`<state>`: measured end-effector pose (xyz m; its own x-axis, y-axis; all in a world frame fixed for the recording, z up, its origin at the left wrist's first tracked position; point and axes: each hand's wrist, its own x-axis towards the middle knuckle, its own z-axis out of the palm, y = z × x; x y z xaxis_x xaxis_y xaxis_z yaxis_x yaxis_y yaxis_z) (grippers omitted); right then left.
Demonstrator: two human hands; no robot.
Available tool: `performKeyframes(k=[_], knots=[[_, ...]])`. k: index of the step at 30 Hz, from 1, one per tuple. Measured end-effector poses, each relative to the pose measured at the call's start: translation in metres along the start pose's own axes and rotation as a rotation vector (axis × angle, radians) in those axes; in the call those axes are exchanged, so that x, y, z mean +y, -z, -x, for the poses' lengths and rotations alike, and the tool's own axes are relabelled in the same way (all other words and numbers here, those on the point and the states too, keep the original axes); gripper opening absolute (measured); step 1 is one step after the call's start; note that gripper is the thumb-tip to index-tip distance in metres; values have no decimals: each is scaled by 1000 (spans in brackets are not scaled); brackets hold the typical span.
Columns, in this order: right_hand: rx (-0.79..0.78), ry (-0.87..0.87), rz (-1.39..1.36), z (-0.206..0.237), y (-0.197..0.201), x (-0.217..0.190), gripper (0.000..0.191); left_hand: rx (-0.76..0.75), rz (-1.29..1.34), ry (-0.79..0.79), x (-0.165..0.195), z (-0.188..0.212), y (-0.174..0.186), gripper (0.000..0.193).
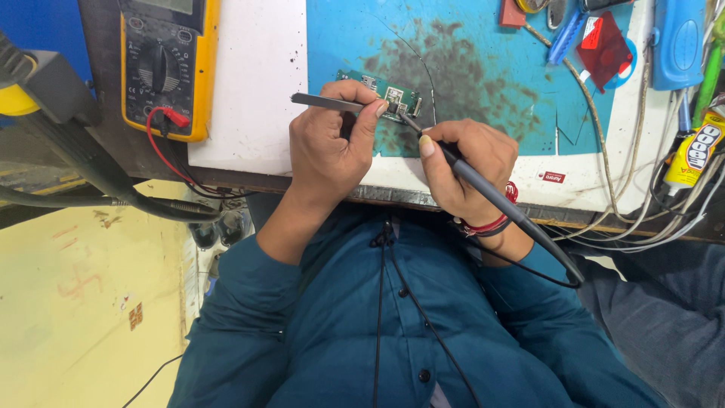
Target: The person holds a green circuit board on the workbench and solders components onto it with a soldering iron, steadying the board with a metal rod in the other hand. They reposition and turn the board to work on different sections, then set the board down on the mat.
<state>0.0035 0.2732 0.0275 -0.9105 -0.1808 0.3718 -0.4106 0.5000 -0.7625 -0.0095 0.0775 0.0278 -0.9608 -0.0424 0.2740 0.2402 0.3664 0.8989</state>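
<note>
A small green circuit board (377, 85) lies on a stained blue mat (483, 68) at the bench edge. My left hand (332, 147) grips metal tweezers (325, 100) whose tips reach the board's near edge. My right hand (464, 170) holds a grey soldering iron (491, 193) like a pen, its tip touching the board beside the tweezers. The iron's cable runs down past my wrist, which wears red thread bands.
A yellow multimeter (166, 60) with a red lead sits left on the white bench top (249, 83). Red and blue plastic pieces (600, 45), a glue tube (698, 151) and several cables (642, 219) crowd the right side. A black hose (83, 181) hangs left.
</note>
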Motion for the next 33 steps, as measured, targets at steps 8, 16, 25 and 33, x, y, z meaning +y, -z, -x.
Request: performKeyframes(k=[8,16,25,33], knots=[[-3,10,-10,-1,1,0,7,2,6,8,1,0,0,10],[4,9,-2,-2,1,0,6,-1,13,33,1,0,1,10],[-9,25,-12,0,1,1,7,14,10,25,1,4,0,10],[-16,25,-13,0,1,1,6,12,14,38,1,6,-1,10]])
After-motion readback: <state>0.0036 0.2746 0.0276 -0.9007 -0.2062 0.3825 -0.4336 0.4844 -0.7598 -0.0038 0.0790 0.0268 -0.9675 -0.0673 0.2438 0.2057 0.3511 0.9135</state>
